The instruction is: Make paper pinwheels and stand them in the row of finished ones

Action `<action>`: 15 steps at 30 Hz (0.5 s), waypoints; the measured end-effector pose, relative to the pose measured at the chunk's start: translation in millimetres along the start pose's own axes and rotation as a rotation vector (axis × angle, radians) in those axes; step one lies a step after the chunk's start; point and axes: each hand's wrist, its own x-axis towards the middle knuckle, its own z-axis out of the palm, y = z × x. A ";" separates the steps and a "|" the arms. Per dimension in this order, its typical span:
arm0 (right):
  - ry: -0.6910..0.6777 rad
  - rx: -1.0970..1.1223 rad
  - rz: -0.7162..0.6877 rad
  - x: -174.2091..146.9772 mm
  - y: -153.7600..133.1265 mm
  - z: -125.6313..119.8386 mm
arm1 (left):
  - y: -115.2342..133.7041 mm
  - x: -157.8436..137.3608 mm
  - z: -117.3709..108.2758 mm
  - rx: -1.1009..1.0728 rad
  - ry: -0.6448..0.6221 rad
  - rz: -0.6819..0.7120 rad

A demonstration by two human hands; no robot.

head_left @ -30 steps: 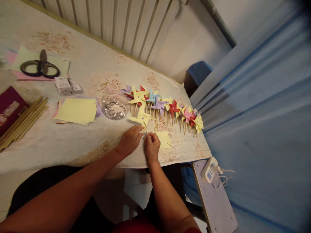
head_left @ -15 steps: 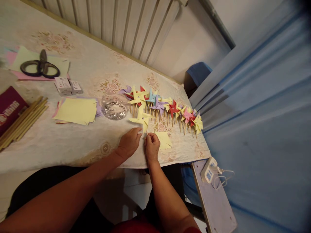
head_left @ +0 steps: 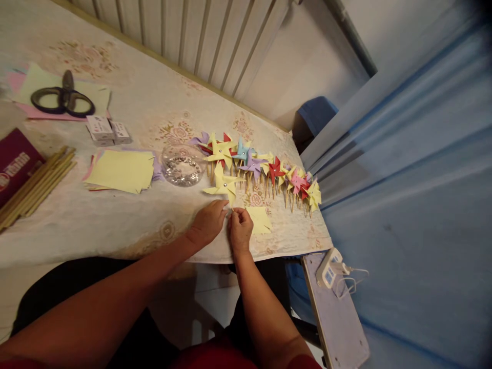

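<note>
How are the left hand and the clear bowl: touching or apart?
Apart. The head view shows it plainly: a strip of tablecloth is visible between the left hand and the near edge of the clear bowl.

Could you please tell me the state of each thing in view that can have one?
Yellow pinwheel: folded in, pinned at centre
Right hand: pinching that pinwheel's stick
Left hand: at its lower blade, grip unclear
Pinwheel row: assembled
Clear bowl: open, holding metallic pieces
Loose yellow sheet: flat, slit
Paper stack: flat, unfolded
Scissors: unheld, blade opening unclear
White boxes: look shut
Power strip: plug inserted, power unclear
</note>
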 end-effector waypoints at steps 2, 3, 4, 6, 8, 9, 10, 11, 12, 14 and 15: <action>0.001 0.006 0.001 -0.3 -0.8 -0.2 | 1.3 0.2 -0.8 0.001 -0.014 -0.005; 0.001 0.016 0.004 -0.3 -1.3 -0.3 | 2.2 0.1 -1.5 0.000 -0.017 -0.008; 0.001 0.031 0.007 -0.4 -1.7 -0.3 | 3.1 -0.3 -2.5 0.000 -0.020 -0.014; 0.006 0.066 0.020 -0.4 -2.9 -0.1 | 4.9 -1.5 -5.4 -0.004 -0.015 -0.031; 0.018 0.105 0.039 -0.6 -4.4 0.5 | 6.1 -2.4 -9.7 -0.024 0.031 -0.060; 0.023 0.125 0.052 -0.8 -5.4 0.9 | 6.2 -2.4 -12.3 -0.039 0.075 -0.079; 0.027 0.145 0.065 -1.0 -6.5 1.2 | 5.8 -1.9 -15.0 -0.054 0.134 -0.102; 0.029 0.163 0.079 -1.2 -7.6 1.6 | 5.1 -0.9 -17.6 -0.065 0.203 -0.130; 0.029 0.179 0.092 -1.4 -8.7 1.8 | 3.9 0.5 -20.1 -0.073 0.272 -0.159; 0.031 0.203 0.110 -1.7 -10.1 1.8 | 0.7 4.0 -23.9 -0.090 0.384 -0.206; 0.031 0.214 0.116 -1.8 -10.3 1.6 | -1.2 5.7 -25.0 -0.103 0.419 -0.219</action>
